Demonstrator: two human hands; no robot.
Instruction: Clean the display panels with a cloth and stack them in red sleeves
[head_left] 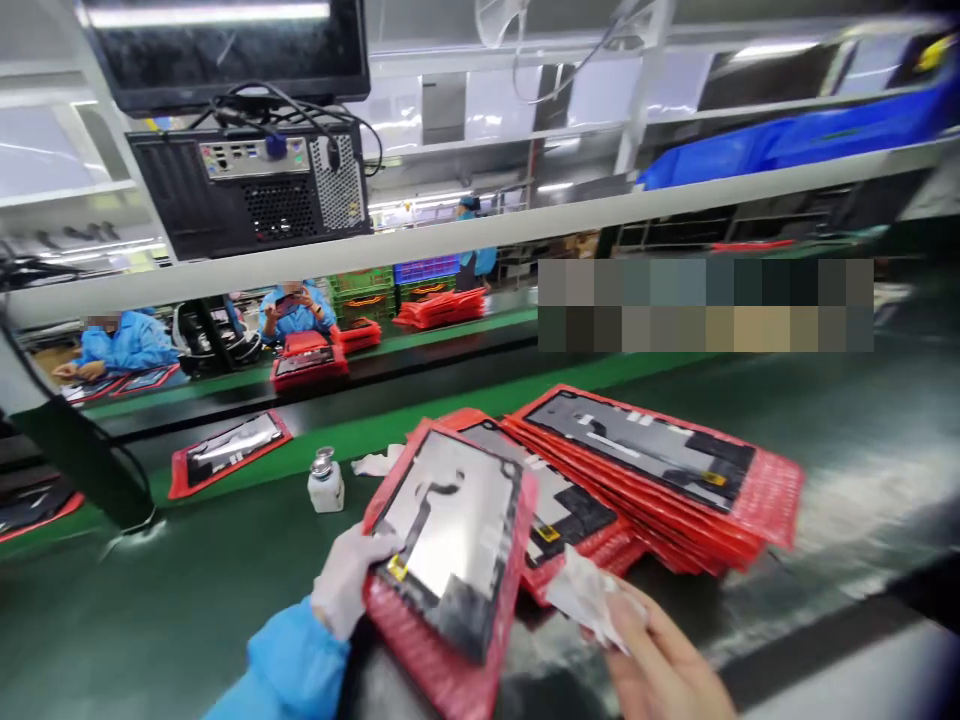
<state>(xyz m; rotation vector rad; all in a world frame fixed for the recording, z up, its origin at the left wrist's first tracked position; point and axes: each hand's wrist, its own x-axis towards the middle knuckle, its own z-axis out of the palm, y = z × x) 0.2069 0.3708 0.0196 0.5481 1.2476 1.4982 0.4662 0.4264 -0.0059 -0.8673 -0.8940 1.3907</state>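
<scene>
left hand (349,580) gloved, clamped on near-left edge of red tray (450,560), tilted up, overlapping tray stack (660,480) on its right | right hand (660,670) bare, fingers pinched on white wipe (585,592) just right of tray | tray's panel (450,530) looks thin, light, glossy, scratch-prone; best held by edges | bottle (326,482) beyond-left

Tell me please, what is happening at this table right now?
A person works at a green bench. The gloved left hand grips the edge of a red tray with a flat dark panel in it, tilted up toward the camera. The bare right hand holds a crumpled white wipe beside it. More red trays lie stacked behind, and a small white bottle stands to the left. Other people in blue coats sit at a farther line.
</scene>
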